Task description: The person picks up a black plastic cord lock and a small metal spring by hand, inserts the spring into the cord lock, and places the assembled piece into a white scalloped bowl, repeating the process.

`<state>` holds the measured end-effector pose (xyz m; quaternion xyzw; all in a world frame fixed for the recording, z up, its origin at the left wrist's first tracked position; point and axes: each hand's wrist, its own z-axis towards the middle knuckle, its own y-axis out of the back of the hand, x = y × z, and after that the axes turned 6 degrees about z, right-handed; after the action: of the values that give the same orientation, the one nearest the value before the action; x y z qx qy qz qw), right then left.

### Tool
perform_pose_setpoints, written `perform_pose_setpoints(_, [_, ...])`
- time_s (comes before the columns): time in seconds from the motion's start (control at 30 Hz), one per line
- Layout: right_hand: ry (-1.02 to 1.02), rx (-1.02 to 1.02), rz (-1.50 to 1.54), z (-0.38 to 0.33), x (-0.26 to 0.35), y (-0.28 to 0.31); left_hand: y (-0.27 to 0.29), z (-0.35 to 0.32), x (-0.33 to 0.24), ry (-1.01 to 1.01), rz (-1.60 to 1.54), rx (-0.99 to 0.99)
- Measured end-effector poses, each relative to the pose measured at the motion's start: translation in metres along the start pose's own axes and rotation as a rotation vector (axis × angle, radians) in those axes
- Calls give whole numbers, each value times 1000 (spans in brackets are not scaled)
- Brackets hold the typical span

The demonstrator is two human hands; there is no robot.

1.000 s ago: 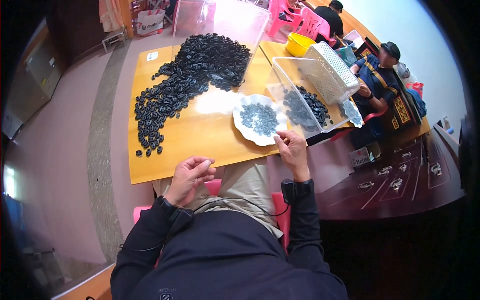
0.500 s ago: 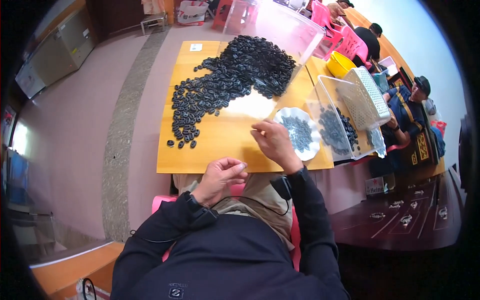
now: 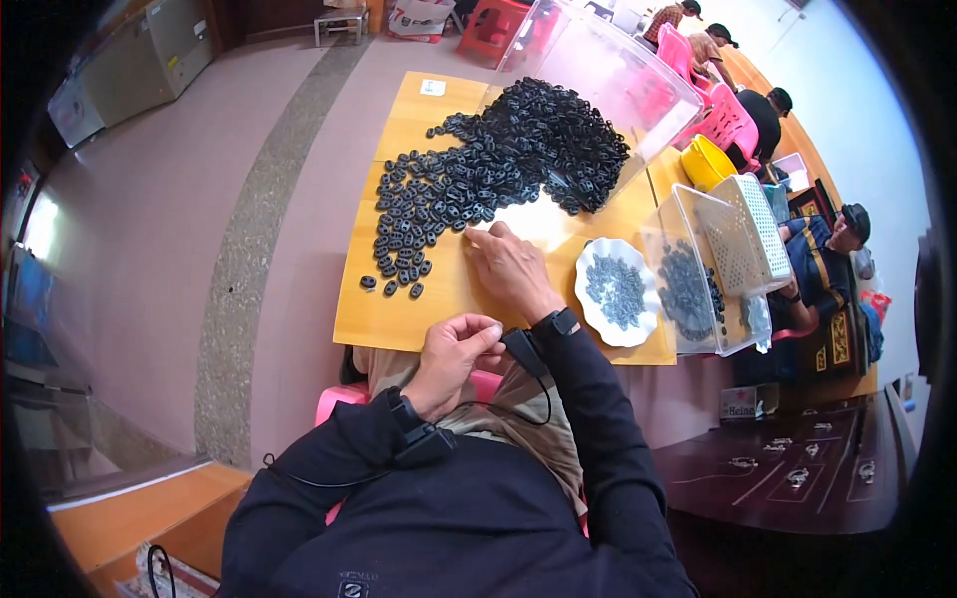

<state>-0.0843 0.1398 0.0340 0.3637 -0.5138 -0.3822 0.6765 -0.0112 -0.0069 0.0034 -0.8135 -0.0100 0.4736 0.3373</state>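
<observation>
Spreading across the upper middle of the frame, small black oval pieces [image 3: 553,140] with holes lie heaped, thinning into a loose scatter toward the left of the wooden surface [image 3: 449,309]. The scatter presumably makes single pieces easier to pick out. Right hand [image 3: 508,264] is at centre frame, fingers curled narrow, forefinger extended to the scatter's lower edge; contact or grip, cannot tell. Left hand [image 3: 451,361], lower centre, held near the lap: thumb and forefinger pinched together; whether something small sits between them, cannot tell. Right of centre, a white scalloped dish [image 3: 653,299] contains small clear bits [image 3: 615,289], probably to keep them apart from the black pieces. Beside it, a clear bin [image 3: 733,329] holds more dark pieces; a white perforated basket [image 3: 753,234] leans above its right side. A yellow basin [image 3: 706,164] is farther up.
</observation>
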Motion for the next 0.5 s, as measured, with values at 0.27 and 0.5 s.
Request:
perform_pose_setpoints(0.27, [139, -84, 115, -14, -17, -2, -3, 0, -2, -19, -9, 5])
perform_pose_setpoints(0.5, [92, 61, -16, -36, -18, 6, 0, -2, 1, -20, -10, -45])
